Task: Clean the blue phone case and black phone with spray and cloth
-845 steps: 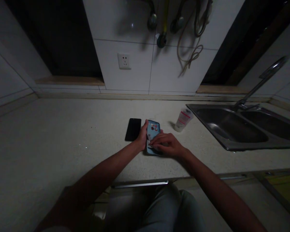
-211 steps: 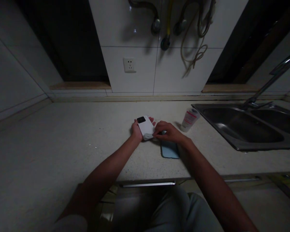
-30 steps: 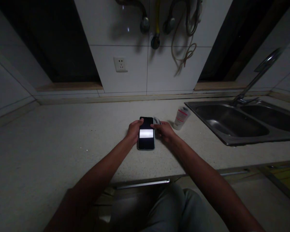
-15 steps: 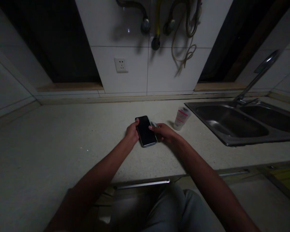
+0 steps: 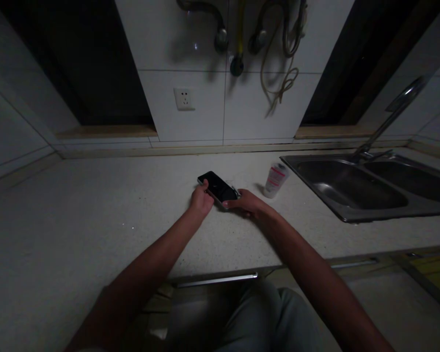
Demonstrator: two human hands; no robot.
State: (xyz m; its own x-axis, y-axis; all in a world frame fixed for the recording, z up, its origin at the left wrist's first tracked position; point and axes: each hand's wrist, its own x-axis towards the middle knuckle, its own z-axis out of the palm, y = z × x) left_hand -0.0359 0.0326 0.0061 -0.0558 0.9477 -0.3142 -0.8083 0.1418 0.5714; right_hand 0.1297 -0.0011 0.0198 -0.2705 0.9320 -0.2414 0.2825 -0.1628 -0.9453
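Observation:
A black-screened smartphone (image 5: 217, 187) is held in both hands just above the pale countertop (image 5: 95, 210), its long side slanting down to the right. My left hand (image 5: 201, 199) grips its near left edge, thumb on top. Around its lower right end is my right hand (image 5: 245, 201), with the thumb lying over the corner of the screen. A small light-coloured or shiny bit shows beside the right fingers; I cannot make out what it is. The fingers under the phone are hidden. Right of my right hand stands a clear plastic cup (image 5: 275, 181) with pink markings.
A steel double sink (image 5: 346, 212) with a curved faucet (image 5: 392, 117) is set into the counter at the right. On the tiled wall are a power socket (image 5: 184, 99), pipe ends (image 5: 236, 65) and a looped cord (image 5: 286, 85). The room is dim.
The phone has turned anticlockwise from nearly upright to a slant, its far end now further left. My right hand has shifted onto its lower right end. The cup has stayed put.

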